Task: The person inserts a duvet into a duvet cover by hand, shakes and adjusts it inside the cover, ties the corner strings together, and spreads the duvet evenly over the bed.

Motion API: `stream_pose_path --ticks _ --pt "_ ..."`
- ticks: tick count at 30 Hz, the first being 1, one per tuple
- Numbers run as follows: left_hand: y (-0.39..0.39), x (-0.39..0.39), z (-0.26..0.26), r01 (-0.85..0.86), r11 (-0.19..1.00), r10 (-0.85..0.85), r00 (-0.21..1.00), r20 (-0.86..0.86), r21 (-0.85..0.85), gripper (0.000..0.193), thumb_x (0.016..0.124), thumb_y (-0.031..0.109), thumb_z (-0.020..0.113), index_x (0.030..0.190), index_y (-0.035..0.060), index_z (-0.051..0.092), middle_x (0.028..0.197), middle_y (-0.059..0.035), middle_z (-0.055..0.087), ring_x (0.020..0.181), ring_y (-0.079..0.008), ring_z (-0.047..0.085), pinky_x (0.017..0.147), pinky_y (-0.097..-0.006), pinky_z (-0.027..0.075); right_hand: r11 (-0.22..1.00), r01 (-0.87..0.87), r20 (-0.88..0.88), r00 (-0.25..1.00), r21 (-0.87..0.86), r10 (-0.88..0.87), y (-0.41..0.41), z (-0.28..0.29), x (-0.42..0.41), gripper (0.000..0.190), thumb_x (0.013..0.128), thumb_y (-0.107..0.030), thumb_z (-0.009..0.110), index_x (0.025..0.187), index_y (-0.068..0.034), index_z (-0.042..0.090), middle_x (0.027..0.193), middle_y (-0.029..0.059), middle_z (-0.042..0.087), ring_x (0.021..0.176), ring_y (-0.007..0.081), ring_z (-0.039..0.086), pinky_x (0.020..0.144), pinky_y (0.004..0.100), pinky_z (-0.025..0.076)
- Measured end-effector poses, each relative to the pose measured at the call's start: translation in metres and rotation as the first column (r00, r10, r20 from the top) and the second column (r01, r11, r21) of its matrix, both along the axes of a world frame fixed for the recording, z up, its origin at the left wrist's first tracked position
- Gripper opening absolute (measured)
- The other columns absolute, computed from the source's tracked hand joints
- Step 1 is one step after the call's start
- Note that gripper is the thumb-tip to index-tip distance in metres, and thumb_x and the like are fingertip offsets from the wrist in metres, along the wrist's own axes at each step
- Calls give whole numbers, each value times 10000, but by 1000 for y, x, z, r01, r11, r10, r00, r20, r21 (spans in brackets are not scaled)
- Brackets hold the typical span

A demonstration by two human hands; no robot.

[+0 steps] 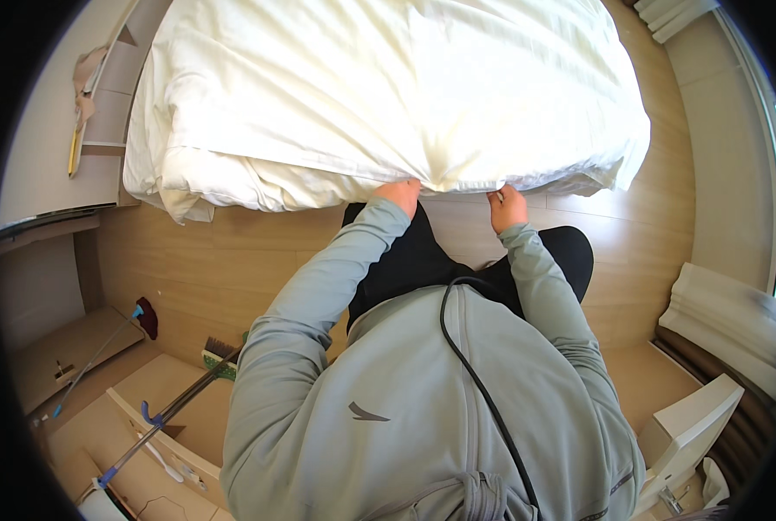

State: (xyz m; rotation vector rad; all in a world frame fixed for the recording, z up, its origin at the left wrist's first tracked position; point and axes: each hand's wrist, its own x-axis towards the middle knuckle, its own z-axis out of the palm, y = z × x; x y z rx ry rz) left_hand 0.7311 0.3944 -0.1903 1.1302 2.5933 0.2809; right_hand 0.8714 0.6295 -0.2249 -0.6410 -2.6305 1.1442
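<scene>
A white bed cover point(362, 91) lies over the bed, wrinkled, with folds gathering towards its near edge. At that edge my left hand point(400, 195) grips the fabric, its fingers closed on the hem. A short way to the right, my right hand point(509, 207) pinches the same hem between thumb and fingers. Left of my hands, another layer of white bedding point(264, 185) bulges out below the cover's edge. The fabric hides part of the fingertips of both hands.
Behind me on the left stand a broom point(222, 358) and a long metal pole with blue fittings point(160, 420). A small mop with a dark red head point(146, 319) leans nearby. White curtains point(720, 319) hang at the right. Wood-look floor point(232, 260) surrounds the bed's near end.
</scene>
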Motion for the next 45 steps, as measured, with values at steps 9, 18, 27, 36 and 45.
stream_pose_path --ticks 9,18,27,36,45 --pt "-21 11 12 -107 867 -41 958 283 487 161 932 149 539 864 5 559 920 -168 630 861 -305 604 710 -410 487 965 -157 292 932 -212 216 -24 59 24 168 902 -187 588 897 -27 640 800 208 653 822 395 621 666 424 493" --pt "25 19 70 -438 596 -78 802 592 673 202 926 192 608 902 -5 645 961 -94 657 804 -184 596 733 -290 485 887 -323 -368 821 329 436 -44 129 -18 127 914 -112 580 949 -12 649 970 120 666 766 263 641 671 341 514" --pt "39 9 42 -799 463 -68 399 914 384 276 961 268 536 1003 12 631 866 -44 668 569 -94 537 541 -252 443 634 -164 -182 983 -756 37 -43 75 -36 273 1012 -146 458 1028 49 648 890 117 669 788 166 628 756 310 518" --pt "21 3 21 -875 476 -138 27 990 91 441 982 381 522 986 -36 668 1011 -160 699 825 -200 686 676 -285 533 780 -134 -128 989 -611 69 -48 61 -19 247 958 -177 587 998 48 679 962 121 703 845 182 648 793 307 510" --pt "15 20 18 -571 716 158 693 704 402 175 893 157 660 912 -10 706 869 -114 704 728 -190 645 646 -306 512 927 -189 -179 974 -323 137 -48 62 -20 137 841 -77 696 940 17 685 914 144 701 812 261 662 746 328 513"
